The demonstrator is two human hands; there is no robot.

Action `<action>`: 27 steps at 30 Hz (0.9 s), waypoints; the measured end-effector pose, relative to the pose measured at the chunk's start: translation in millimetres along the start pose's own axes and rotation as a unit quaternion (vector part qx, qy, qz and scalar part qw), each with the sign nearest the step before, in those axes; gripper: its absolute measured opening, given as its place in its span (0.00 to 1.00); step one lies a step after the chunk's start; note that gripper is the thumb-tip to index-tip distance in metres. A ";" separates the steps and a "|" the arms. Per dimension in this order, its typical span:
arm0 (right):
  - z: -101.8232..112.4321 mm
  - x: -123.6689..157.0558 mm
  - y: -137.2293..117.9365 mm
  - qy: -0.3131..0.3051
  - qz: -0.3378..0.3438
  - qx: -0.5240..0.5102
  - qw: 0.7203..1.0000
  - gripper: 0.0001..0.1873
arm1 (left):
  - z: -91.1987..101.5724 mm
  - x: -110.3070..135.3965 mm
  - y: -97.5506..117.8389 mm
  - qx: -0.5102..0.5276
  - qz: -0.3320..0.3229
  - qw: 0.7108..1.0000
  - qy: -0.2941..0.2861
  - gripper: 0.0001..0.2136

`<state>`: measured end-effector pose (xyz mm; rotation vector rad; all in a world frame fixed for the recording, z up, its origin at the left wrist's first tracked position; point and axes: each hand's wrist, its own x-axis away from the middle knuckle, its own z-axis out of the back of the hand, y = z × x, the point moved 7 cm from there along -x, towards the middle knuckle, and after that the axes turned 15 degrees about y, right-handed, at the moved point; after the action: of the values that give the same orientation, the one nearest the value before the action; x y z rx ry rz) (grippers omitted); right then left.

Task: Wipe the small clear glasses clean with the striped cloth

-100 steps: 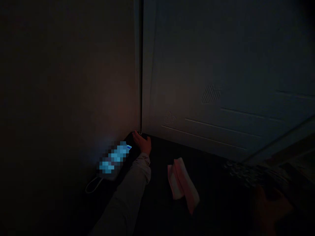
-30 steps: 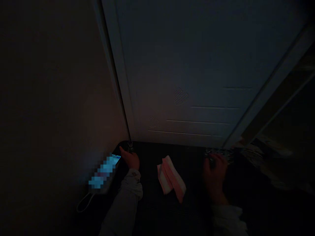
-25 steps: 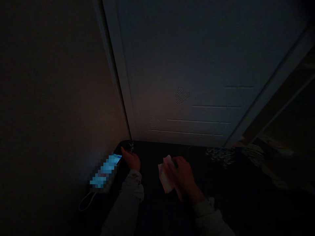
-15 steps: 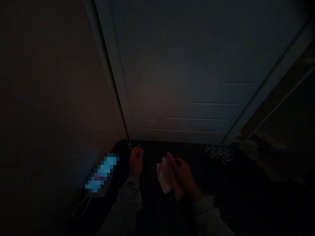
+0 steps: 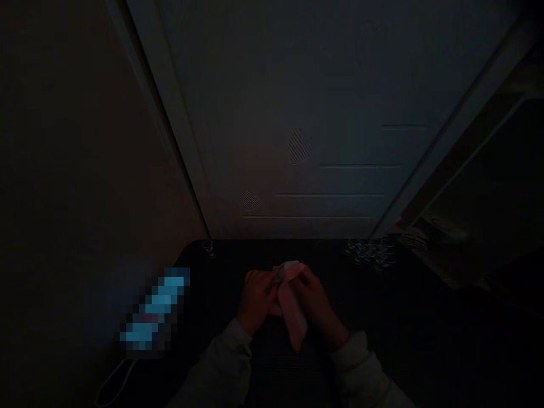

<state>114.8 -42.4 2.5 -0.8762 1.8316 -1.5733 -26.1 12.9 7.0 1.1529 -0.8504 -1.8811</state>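
Note:
In the dim head view, my two hands meet over the middle of a dark tabletop. My right hand is closed on a pale pink cloth, whose lower end hangs down between my wrists. Fingers curled, my left hand presses against the cloth from the other side. A faint glint at its fingertips looks like a small clear glass, mostly covered by the cloth and the fingers. Another small glass stands alone at the table's back left corner.
Several small clear glasses stand clustered at the back right. A lit, blurred-out device with a white cord loop lies at left. A pale panel with embossed hearts rises behind the dark table; a wall is at left.
My left hand has moved from the back left to the middle, bringing a small glass against the cloth. My right hand has stayed about there, the cloth now folded over. The view has shifted slightly.

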 end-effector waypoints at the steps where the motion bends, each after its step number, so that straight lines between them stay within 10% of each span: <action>1: -0.5 0.1 0.7 0.001 0.005 0.007 1.000 0.15 | 1.0 -0.5 2.7 -0.004 -0.009 1.000 -0.003 0.12; 27: -1.4 -2.3 5.0 -0.013 -0.014 0.092 0.996 0.21 | -5.2 -3.6 -16.6 0.161 0.190 0.968 -0.044 0.10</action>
<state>114.6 -39.3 -2.2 -0.8382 1.6322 -1.7082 -24.6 23.4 -7.3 1.0077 -1.3617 -1.5217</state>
